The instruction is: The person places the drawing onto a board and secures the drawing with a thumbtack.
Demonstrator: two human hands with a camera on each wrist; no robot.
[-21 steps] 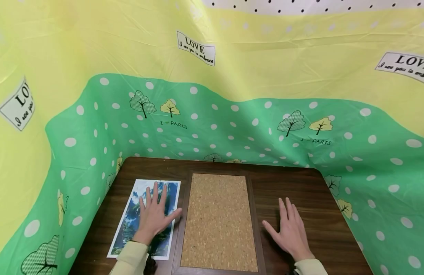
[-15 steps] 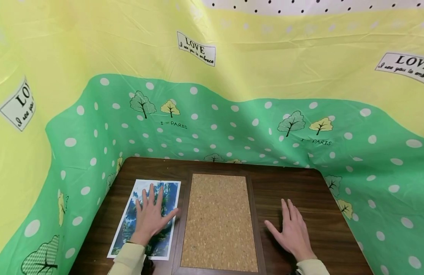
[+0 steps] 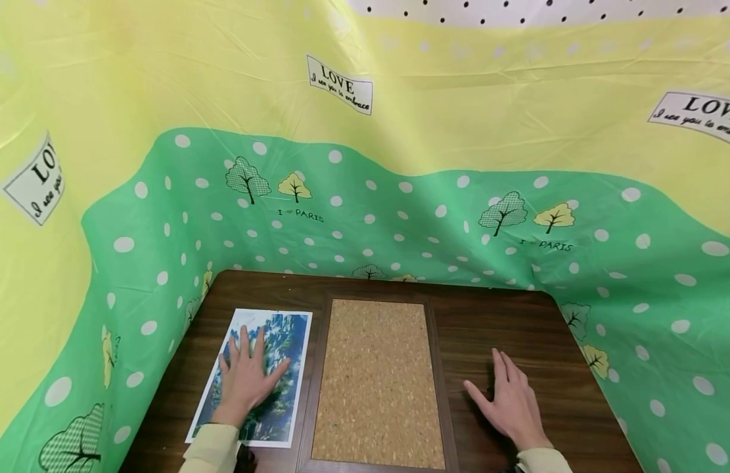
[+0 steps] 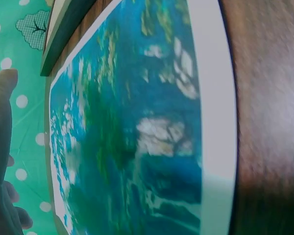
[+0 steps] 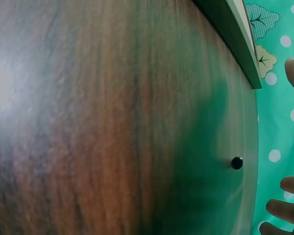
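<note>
My left hand [image 3: 242, 382], fingers spread, is held over a printed landscape picture [image 3: 284, 381] lying flat on the table. In the left wrist view its fingers [image 4: 0, 112] show against the curtain, apart from the print [image 4: 161, 134]. Right of the print lies a frame with a dark wooden rim [image 3: 441, 394] and a cork-patterned panel [image 3: 376, 381]. My right hand [image 3: 512, 404], its fingers extended, hovers over the table to the right of the frame. A small black round piece [image 5: 236, 163] stands on the table below that hand. Neither hand holds anything.
The dark wood-grain table [image 3: 477, 315] has rounded far corners. A green and yellow curtain [image 3: 400, 217] with dots and trees hangs close around its back and sides. The frame's raised rim stands above the tabletop in both wrist views.
My left hand has shifted left over the print, uncovering more of its right side. My right hand has moved slightly right and nearer to me. The print and frame stay put.
</note>
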